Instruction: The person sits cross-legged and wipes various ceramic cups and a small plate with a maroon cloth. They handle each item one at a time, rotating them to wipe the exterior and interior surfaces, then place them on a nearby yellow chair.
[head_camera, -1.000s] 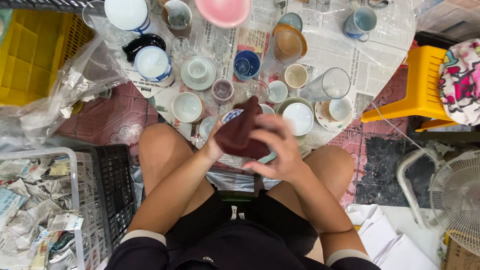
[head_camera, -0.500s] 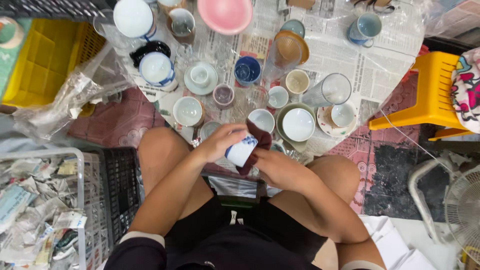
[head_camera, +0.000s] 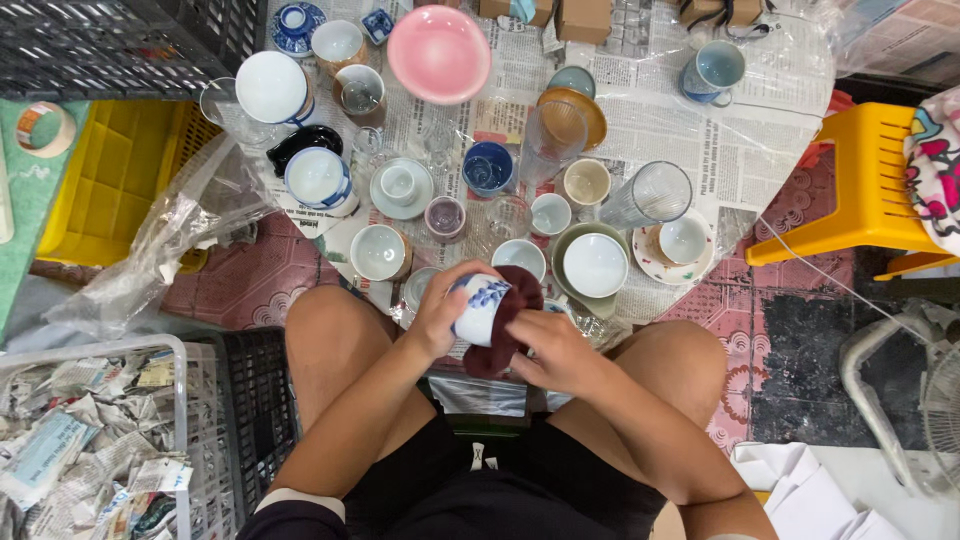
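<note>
My left hand (head_camera: 440, 312) grips a small white cup with blue flowers (head_camera: 480, 308), held on its side above my lap. My right hand (head_camera: 550, 350) holds a dark maroon cloth (head_camera: 512, 320) pressed against the cup's open end and underside. Both hands hover just in front of a low table covered in newspaper (head_camera: 650, 90). Nearest on the table are a white cup (head_camera: 520, 257) and a white bowl on a green plate (head_camera: 594, 265).
Several cups, bowls and glasses crowd the table, among them a pink bowl (head_camera: 438, 52) and a blue cup (head_camera: 488, 167). A yellow crate (head_camera: 110, 180) and clear plastic bag (head_camera: 170, 250) lie left. A basket of crumpled newspaper (head_camera: 80, 450) sits lower left. A yellow stool (head_camera: 850, 190) stands right.
The cloth covered the cup a second ago; now the cup is exposed in my left hand and the cloth has shifted to its right side and bottom. The camera view moved slightly.
</note>
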